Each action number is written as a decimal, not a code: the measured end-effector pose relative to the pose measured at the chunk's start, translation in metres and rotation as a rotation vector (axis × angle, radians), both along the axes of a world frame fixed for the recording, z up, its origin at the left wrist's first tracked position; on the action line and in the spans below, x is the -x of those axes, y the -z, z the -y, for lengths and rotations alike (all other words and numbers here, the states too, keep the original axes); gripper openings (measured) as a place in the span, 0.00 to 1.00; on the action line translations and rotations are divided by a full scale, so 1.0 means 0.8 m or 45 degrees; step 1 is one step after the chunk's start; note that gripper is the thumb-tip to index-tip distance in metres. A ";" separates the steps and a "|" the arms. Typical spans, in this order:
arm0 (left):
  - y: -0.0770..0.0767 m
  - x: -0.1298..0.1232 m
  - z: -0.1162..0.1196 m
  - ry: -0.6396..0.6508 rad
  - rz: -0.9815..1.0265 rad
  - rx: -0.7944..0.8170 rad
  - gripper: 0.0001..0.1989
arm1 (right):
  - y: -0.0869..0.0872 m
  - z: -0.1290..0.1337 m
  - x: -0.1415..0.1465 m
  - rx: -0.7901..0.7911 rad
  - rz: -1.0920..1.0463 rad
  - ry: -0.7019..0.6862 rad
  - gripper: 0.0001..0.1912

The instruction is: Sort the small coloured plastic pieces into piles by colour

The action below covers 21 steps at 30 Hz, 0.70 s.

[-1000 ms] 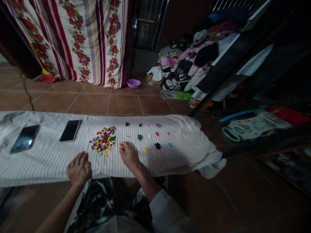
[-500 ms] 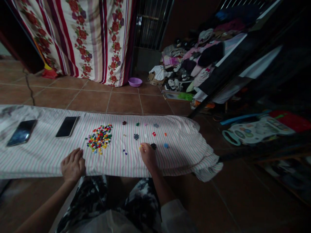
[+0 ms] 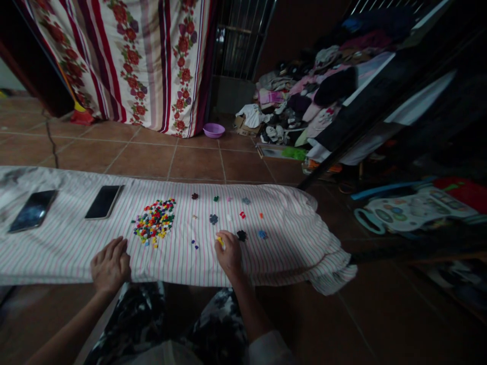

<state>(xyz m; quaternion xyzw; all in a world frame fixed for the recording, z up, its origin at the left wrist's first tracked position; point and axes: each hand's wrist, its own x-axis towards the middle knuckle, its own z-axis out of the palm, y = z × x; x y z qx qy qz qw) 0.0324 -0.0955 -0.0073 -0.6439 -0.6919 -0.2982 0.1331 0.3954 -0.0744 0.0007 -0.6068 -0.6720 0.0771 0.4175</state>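
Note:
My right hand (image 3: 229, 253) is low over the striped cloth, thumb and forefinger pinched around small yellow plastic pieces (image 3: 220, 241). The fingers partly hide them, so I cannot tell how many are held. Just right of this hand sit a black cluster (image 3: 242, 235) and a blue cluster (image 3: 262, 234). My left hand (image 3: 110, 264) lies palm down on the cloth, holding nothing, its fingers stretched out. Beyond it spreads a mixed pile of tiny coloured pieces (image 3: 155, 221). Two dark blue pieces (image 3: 195, 245) lie between the pile and my right hand.
Small colour groups lie farther back, including dark grey (image 3: 213, 218), brown (image 3: 195, 196), green (image 3: 216, 198), red (image 3: 242, 215) and orange (image 3: 261, 215). Two phones, one silver-edged (image 3: 33, 210) and one black-screened (image 3: 104, 202), lie at left. A purple basin (image 3: 213, 130) stands on the floor.
My right hand has drawn slightly back toward me, and more yellow shows at its fingertips. My left hand stays on the cloth. The whole view has shifted a little.

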 end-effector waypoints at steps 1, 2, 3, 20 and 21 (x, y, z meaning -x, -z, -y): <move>0.000 0.000 0.000 0.004 -0.010 -0.007 0.19 | 0.001 -0.001 0.001 0.000 -0.003 0.013 0.11; 0.001 0.001 0.000 0.004 -0.018 -0.011 0.19 | 0.002 -0.002 0.001 0.001 -0.008 0.026 0.10; 0.001 0.001 0.000 0.001 -0.023 -0.013 0.19 | 0.002 -0.003 0.002 0.002 -0.011 0.036 0.10; 0.006 0.005 -0.001 -0.014 0.008 0.040 0.18 | -0.004 0.002 0.004 0.012 0.166 -0.049 0.11; 0.006 0.005 -0.001 -0.009 0.012 0.048 0.18 | -0.004 0.002 0.004 0.005 0.173 -0.053 0.11</move>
